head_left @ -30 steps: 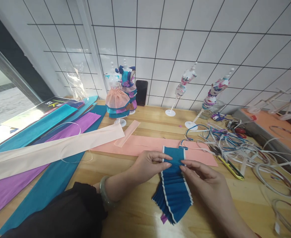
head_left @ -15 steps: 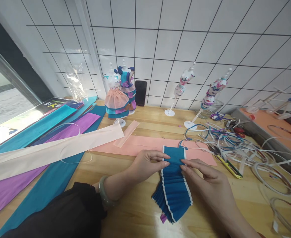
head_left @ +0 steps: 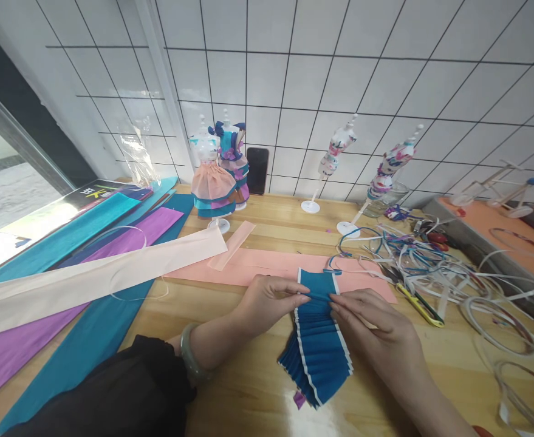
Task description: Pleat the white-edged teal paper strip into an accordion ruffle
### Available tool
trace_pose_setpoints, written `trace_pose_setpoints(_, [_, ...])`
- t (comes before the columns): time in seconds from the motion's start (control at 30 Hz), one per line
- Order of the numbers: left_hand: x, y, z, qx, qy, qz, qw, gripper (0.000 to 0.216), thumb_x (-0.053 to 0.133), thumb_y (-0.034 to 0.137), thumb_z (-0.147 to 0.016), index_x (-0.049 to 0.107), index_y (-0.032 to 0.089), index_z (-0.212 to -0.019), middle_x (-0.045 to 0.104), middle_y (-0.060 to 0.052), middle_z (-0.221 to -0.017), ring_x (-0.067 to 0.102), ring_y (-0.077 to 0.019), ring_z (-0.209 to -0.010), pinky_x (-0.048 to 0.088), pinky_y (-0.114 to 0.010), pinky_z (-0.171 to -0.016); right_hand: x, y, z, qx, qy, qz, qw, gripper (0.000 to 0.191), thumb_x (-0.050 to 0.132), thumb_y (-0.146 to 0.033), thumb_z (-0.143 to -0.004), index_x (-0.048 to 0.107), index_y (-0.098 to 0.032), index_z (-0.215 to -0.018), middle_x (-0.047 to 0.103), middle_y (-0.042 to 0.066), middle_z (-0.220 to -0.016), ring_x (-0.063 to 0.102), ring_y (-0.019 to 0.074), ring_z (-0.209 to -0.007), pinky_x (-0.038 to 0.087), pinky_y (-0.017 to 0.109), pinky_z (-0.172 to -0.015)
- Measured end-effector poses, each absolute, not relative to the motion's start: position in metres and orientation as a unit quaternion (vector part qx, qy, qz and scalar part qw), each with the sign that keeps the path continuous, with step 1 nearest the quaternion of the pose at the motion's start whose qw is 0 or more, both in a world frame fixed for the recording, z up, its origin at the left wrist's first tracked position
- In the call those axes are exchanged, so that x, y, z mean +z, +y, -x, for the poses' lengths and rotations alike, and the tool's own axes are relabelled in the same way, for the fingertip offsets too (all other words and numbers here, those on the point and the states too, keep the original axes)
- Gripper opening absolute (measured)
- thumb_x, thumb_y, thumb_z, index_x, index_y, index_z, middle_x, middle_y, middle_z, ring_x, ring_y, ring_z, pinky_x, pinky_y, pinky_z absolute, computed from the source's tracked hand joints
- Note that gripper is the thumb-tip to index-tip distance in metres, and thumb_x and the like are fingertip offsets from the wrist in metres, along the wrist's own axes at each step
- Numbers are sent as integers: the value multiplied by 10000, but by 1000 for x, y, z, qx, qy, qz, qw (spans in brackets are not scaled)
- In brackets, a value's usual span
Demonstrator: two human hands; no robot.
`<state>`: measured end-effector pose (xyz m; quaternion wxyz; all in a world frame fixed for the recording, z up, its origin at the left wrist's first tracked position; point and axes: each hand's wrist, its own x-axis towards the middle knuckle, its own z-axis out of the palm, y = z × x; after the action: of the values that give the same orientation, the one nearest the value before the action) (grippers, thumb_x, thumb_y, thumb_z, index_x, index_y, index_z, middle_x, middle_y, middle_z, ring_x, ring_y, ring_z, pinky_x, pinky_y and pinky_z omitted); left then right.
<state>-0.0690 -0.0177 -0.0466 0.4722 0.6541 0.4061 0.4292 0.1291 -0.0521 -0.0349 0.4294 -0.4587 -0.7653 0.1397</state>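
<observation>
A strip of blue pleated fabric (head_left: 324, 358) with white edging hangs between my hands, its folds gathered below and its top end flat. My left hand (head_left: 271, 303) pinches the strip's left edge between thumb and fingers. On the opposite edge, my right hand (head_left: 380, 321) pinches the same fold. Behind the blue strip lies a long salmon-pink fabric strip (head_left: 267, 267) on the wooden table. A small purple scrap (head_left: 299, 399) shows under the pleats' lower end.
Fabric lengths in cream (head_left: 157, 261), purple (head_left: 79, 309) and teal (head_left: 107, 346) cover the left side. Dressed mini mannequins (head_left: 212, 176) stand behind, beside a phone (head_left: 257, 171). Tangled cords (head_left: 412, 261) and a yellow cutter (head_left: 421, 305) lie at right.
Both hands keep their pinch on the strip's edges. A fold has drawn together slightly between the fingertips; otherwise little has moved.
</observation>
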Motion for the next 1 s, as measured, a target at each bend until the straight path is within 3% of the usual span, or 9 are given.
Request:
trace_pose_setpoints(0.6, [-48, -15, 73, 429, 378, -731, 372, 145, 618, 300, -758, 725, 228, -825, 728, -38, -818, 674, -167, -727, 511, -238, -681, -37, -52, -131, 134, -765, 490, 396, 125, 544, -201, -816, 653, -231, -870, 669, 49, -830, 614, 196, -796, 500, 327, -695])
trace_pose_setpoints(1.0, [-40, -17, 68, 429, 436, -607, 507, 171, 689, 268, -668, 727, 143, -777, 727, -59, -771, 666, -173, -666, 530, -232, -605, -34, -53, -124, 214, -676, 571, 413, 131, 616, -318, -740, 700, -223, -773, 704, 40, -817, 654, 189, -762, 528, 287, -705])
